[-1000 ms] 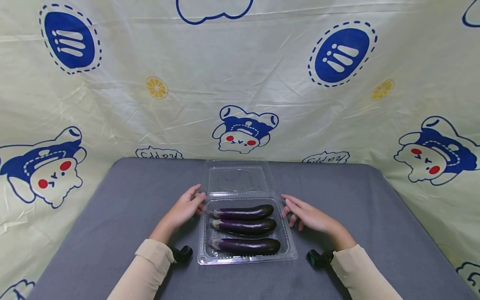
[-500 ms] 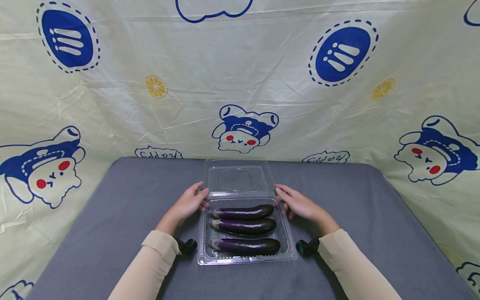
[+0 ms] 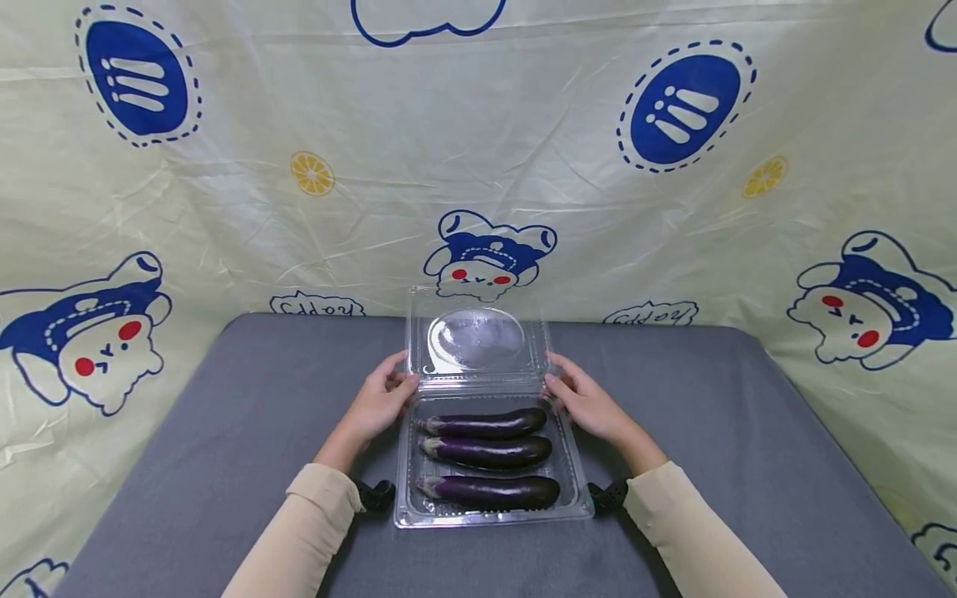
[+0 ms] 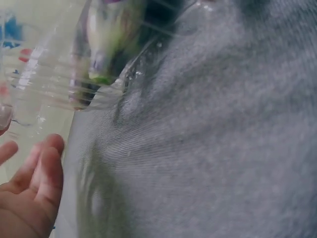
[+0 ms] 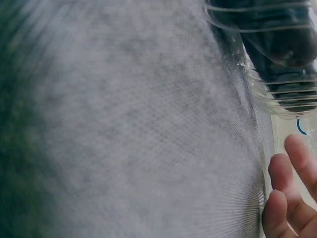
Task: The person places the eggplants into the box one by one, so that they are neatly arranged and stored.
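A clear plastic clamshell box (image 3: pixel 493 522) lies on the table with three dark purple eggplants (image 3: pixel 489 492) side by side in its base. Its hinged lid (image 3: pixel 478 378) tilts up at the back, partly in front of the patterned cloth. My left hand (image 3: pixel 376 405) pinches the lid's left edge close to the hinge, thumb in front. At the opposite edge my right hand (image 3: pixel 591 405) pinches the lid likewise. In both wrist views the lid contact is hard to make out; fingers (image 4: pixel 49 173) of the left and fingers (image 5: pixel 278 171) of the right show beside the box.
A grey cloth (image 3: pixel 247 465) covers the table. Behind it hangs a pale sheet (image 3: pixel 478 124) printed with blue cartoon figures. Black wrist devices (image 3: pixel 376 496) sit close to both sides of the box.
Both hands have moved in to the lid's side edges and taken hold of it. The lid has risen from lying back to a steeper tilt. The eggplants stay in place.
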Demonstrator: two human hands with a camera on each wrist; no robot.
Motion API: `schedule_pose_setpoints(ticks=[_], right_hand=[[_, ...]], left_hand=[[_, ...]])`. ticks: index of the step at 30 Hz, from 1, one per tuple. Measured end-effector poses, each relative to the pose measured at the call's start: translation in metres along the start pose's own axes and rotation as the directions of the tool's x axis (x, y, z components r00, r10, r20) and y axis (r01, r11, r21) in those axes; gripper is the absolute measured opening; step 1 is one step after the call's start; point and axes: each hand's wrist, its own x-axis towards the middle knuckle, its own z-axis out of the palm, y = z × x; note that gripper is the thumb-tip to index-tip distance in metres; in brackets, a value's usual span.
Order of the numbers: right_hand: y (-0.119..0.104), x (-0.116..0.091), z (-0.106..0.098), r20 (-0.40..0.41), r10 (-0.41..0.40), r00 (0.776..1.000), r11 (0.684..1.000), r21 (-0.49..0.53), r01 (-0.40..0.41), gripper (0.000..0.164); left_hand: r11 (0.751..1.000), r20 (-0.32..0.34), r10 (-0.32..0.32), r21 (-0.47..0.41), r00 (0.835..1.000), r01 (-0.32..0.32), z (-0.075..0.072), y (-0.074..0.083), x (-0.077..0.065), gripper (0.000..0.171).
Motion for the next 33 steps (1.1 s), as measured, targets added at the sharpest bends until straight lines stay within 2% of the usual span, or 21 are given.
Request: schedule_pose_setpoints(ticks=[6, 12, 16, 21, 25, 28, 33], right_hand=[[-0.006, 0.0, 0.0, -0.062, -0.083, 0.995, 0.997, -0.012, 0.083, 0.056], [-0.009, 0.0, -0.001, -0.148, -0.182, 0.972, 0.983, -0.066, 0.174, 0.054], [-0.011, -0.001, -0.002, -0.201, -0.238, 0.95, 0.966, -0.156, 0.208, 0.055], [-0.014, -0.001, -0.007, -0.237, -0.294, 0.926, 0.943, -0.228, 0.241, 0.055], [-0.019, -0.003, -0.012, -0.251, -0.334, 0.909, 0.923, -0.28, 0.262, 0.056], [-0.025, -0.005, -0.016, -0.256, -0.347, 0.903, 0.914, -0.307, 0.264, 0.059], [-0.034, -0.006, -0.023, -0.287, -0.379, 0.88, 0.901, -0.33, 0.28, 0.061]], left_hand=[[0.991, -0.099, 0.099, 0.101, 0.99, -0.089, -0.002, 0.006, -0.001, 0.053], [0.97, -0.15, 0.197, 0.172, 0.969, -0.171, -0.003, 0.013, -0.004, 0.053], [0.938, -0.167, 0.296, 0.237, 0.94, -0.253, -0.004, 0.015, -0.003, 0.056], [0.883, -0.164, 0.41, 0.316, 0.897, -0.346, -0.007, 0.018, -0.002, 0.057], [0.848, -0.154, 0.46, 0.368, 0.874, -0.382, -0.011, 0.022, -0.001, 0.051], [0.827, -0.142, 0.483, 0.397, 0.864, -0.397, -0.014, 0.027, -0.001, 0.046], [0.808, -0.141, 0.524, 0.394, 0.84, -0.439, -0.019, 0.041, -0.004, 0.042]])
